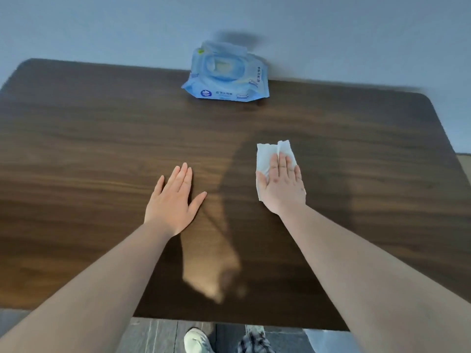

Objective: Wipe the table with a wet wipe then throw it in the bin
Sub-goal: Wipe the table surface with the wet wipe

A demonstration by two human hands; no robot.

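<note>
A white wet wipe (267,155) lies flat on the dark wooden table (102,149), right of centre. My right hand (283,186) presses down on it with flat fingers, and the wipe's far end sticks out past my fingertips. A darker damp band runs around and below that hand. My left hand (173,202) rests palm down on the bare wood to the left, fingers together, holding nothing. No bin is in view.
A blue pack of wet wipes (226,75) with its lid flipped up stands at the table's far edge against the pale wall. The near table edge runs along the bottom, with grey floor and a light shoe (197,341) below it.
</note>
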